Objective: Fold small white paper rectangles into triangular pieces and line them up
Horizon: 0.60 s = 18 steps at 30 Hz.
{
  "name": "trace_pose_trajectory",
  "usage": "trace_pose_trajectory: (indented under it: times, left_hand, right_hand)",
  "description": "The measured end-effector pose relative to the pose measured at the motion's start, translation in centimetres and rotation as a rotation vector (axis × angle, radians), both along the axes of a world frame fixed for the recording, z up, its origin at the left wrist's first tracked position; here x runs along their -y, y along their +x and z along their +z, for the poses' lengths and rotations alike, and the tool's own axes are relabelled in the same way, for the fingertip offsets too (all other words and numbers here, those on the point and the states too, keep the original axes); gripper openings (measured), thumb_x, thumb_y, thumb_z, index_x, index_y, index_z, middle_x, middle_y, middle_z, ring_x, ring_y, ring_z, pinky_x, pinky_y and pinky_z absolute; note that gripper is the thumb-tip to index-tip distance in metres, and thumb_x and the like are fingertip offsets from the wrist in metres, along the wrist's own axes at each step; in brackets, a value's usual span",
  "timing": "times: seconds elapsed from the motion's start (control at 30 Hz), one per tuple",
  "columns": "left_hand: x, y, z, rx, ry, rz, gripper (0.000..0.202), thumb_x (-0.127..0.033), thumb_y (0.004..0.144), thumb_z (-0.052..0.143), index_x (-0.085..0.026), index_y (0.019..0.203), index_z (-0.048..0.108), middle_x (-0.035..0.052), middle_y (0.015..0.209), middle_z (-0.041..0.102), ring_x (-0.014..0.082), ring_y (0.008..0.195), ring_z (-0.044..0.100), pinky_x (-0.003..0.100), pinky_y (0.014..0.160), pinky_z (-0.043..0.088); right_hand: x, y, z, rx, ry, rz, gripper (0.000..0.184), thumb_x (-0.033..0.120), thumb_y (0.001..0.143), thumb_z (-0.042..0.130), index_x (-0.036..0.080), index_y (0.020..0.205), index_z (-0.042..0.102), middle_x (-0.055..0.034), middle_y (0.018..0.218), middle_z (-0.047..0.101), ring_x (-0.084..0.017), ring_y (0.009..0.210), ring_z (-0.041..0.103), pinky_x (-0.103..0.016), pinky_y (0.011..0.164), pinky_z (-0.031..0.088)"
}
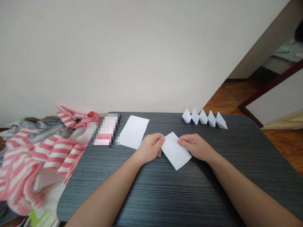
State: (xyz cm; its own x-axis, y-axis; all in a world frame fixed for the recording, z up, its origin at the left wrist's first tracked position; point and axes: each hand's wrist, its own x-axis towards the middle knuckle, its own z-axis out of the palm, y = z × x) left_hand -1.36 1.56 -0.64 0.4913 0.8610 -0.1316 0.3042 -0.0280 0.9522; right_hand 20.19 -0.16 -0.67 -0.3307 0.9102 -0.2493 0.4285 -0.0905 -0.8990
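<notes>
Our left hand [149, 148] and right hand [195, 146] pinch a white paper sheet [175, 150]; 5 paper boats [204, 119] stand beyond them.

white paper [175, 150], pink-striped cloth [53, 157]

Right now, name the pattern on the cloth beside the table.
The cloth has pink-and-white stripes, best in head view.

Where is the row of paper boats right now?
In the head view, the row of paper boats stands at the dark table's far edge, beyond the white paper sheet held in the person's right hand.
</notes>
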Motion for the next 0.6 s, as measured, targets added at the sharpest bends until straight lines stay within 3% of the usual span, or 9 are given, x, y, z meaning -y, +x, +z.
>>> trace_pose_trajectory:
  times: [0.6]
  left_hand:
    - [-0.33,0.05,-0.87,0.113,-0.055,0.050,0.029,-0.039,0.089,0.040,-0.015,0.085,0.057,-0.0006,0.052,0.057,0.0102,0.045,0.052,0.019,0.044,0.042]
  right_hand:
    - [0.03,-0.01,-0.01,0.046,0.059,-0.001,0.036,0.044,0.086,0.047,0.015,0.067,0.059,0.0022,0.055,0.049,-0.010,0.049,0.041,-0.022,0.046,0.028]
